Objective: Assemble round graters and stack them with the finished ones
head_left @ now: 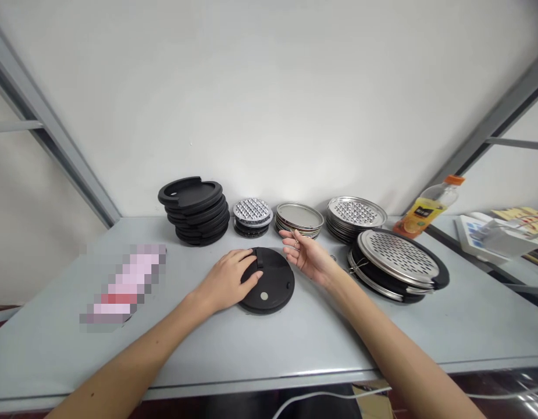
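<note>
While the left hand [227, 280] lay across the left edge of the black disc [273, 285], thumb parted from the fingers, the right hand [311, 257] hung just beside the disc's far right edge, fingers loosely curled; whether they pinched anything, you couldn't tell. Flat on the tabletop [269, 349] sat that disc, a pale round spot [264, 296] on its near part. And what a line-up behind it: stacked black trays [199, 218] to its left, small grater plates [252, 210], plain round plates [300, 216], large grater plates [356, 212] to its right! Beyond them, farther right of the disc, leaned an orange-capped bottle [426, 209].
</note>
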### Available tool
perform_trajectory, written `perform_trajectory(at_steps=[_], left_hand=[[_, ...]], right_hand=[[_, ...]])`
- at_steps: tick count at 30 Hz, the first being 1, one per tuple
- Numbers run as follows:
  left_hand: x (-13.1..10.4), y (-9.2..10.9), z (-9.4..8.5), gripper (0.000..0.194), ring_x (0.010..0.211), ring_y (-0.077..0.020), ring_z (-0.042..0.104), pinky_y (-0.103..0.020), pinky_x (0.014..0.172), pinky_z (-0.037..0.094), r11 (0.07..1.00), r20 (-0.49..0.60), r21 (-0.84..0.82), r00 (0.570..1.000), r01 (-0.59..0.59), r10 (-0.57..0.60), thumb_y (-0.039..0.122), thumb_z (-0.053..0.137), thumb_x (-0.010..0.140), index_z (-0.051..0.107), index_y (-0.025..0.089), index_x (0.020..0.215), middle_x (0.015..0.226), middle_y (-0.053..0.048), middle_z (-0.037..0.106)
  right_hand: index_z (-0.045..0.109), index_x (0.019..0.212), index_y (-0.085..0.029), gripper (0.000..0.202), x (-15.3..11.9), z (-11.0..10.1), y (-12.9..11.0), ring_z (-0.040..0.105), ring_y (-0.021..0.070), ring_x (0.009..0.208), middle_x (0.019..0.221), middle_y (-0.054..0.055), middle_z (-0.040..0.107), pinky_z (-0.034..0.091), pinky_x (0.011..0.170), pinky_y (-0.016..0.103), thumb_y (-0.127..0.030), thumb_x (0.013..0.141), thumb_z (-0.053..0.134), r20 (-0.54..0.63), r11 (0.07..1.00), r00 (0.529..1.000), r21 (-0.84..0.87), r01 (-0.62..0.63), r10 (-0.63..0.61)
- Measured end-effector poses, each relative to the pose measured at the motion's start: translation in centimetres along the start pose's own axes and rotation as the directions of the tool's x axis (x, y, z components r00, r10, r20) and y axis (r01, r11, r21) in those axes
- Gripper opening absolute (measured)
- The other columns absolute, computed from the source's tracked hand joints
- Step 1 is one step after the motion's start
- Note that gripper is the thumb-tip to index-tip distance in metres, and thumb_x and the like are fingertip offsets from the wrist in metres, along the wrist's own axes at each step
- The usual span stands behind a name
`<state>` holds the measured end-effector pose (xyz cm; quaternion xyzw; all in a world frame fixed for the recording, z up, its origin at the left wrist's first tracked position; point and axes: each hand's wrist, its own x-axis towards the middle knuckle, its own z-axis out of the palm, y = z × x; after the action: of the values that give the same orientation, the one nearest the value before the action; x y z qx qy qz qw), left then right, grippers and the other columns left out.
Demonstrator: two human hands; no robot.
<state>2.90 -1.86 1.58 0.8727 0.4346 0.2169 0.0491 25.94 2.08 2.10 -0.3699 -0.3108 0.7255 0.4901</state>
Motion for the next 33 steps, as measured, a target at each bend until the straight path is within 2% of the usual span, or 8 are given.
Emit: perform_trajectory(at_steps=[3,7,11,15,17,22,28,33], left_hand=[[0.1,-0.8,-0.4,0.042,0.123,-0.0246,0.051,-0.04,0.106,0.041,0.999,0.017,-0.032,1.0,-0.003,0.003,0.043,0.047,0.094,0.057,0.017,0.126,0.134,-0.011,0.055],[0.1,-1.8,-0.4,0.057,0.134,-0.0283,0.04,-0.045,0.111,0.034,1.0,0.028,0.022,1.0,0.003,-0.004,0.052,0.047,0.092,0.05,0.012,0.132,0.141,-0.016,0.048],[0.0,-1.9,0.1,0.056,0.136,-0.0284,0.037,-0.044,0.11,0.034,1.0,0.07,0.015,0.997,0.011,-0.012,0.052,0.041,0.095,0.048,0.012,0.135,0.141,-0.015,0.049],[-0.1,-1.3,0.5,0.052,0.133,-0.0277,0.041,-0.044,0.109,0.036,1.0,0.041,-0.013,0.999,0.006,-0.006,0.048,0.039,0.096,0.049,0.014,0.133,0.138,-0.013,0.052],[-0.1,-1.0,0.5,0.05,0.133,-0.0287,0.041,-0.048,0.111,0.032,1.0,0.031,-0.01,0.999,0.008,-0.008,0.047,0.039,0.096,0.05,0.015,0.132,0.137,-0.013,0.053],[-0.1,-0.1,0.3,0.051,0.141,-0.0366,0.024,-0.066,0.113,0.008,0.999,0.028,0.037,1.0,0.01,-0.011,0.045,0.052,0.089,0.051,0.016,0.132,0.132,-0.012,0.057],[-0.2,-0.3,0.1,0.056,0.14,-0.0377,0.026,-0.065,0.113,0.008,1.0,0.057,0.017,0.998,-0.019,0.018,0.045,0.056,0.087,0.049,0.016,0.135,0.135,-0.014,0.055],[-0.4,-0.4,-0.3,0.057,0.133,-0.0346,0.039,-0.06,0.114,0.017,0.999,0.104,-0.005,0.994,-0.04,0.04,0.047,0.055,0.087,0.048,0.018,0.135,0.136,-0.012,0.054]], right_hand=[[0.067,0.099,-0.018,0.025,0.1,-0.2,-0.1,0.063,0.009,0.061,0.075,0.001,0.068,0.052,0.056,0.02,-0.031,0.095,0.046,-0.016,0.999,1.0,0.044,-0.008,0.009],[0.067,0.098,-0.018,0.022,0.3,-0.5,-0.1,0.054,0.009,0.051,0.067,0.0,0.062,0.047,0.051,0.022,-0.029,0.092,0.048,-0.027,0.999,1.0,0.041,-0.008,0.009],[0.066,0.095,-0.017,0.021,0.2,-0.3,0.0,0.038,0.0088,0.042,0.055,-0.004,0.047,0.039,0.044,0.022,-0.023,0.085,0.048,-0.006,0.997,1.0,0.074,-0.022,0.023],[0.066,0.095,-0.017,0.024,-0.3,0.2,-0.1,0.029,0.0093,0.043,0.054,-0.006,0.036,0.032,0.042,0.023,-0.021,0.08,0.047,0.068,0.998,0.998,0.061,-0.003,-0.001],[0.066,0.097,-0.018,0.023,-0.6,0.5,-0.2,0.03,0.0092,0.045,0.056,-0.006,0.037,0.034,0.044,0.023,-0.023,0.08,0.051,0.116,0.999,0.993,0.016,0.029,-0.03],[0.068,0.103,-0.019,0.025,-0.9,0.9,-0.1,0.041,0.0083,0.054,0.066,-0.003,0.051,0.04,0.054,0.022,-0.028,0.08,0.062,0.203,0.995,0.975,-0.035,0.094,-0.085],[0.067,0.105,-0.022,0.029,-1.0,0.9,0.1,0.055,0.0092,0.061,0.078,-0.001,0.063,0.046,0.061,0.023,-0.036,0.079,0.069,0.21,0.991,0.972,-0.061,0.116,-0.101],[0.066,0.103,-0.024,0.033,-1.0,0.9,0.1,0.057,0.0094,0.056,0.081,-0.001,0.068,0.047,0.059,0.024,-0.042,0.075,0.072,0.154,0.989,0.982,-0.085,0.123,-0.109]])
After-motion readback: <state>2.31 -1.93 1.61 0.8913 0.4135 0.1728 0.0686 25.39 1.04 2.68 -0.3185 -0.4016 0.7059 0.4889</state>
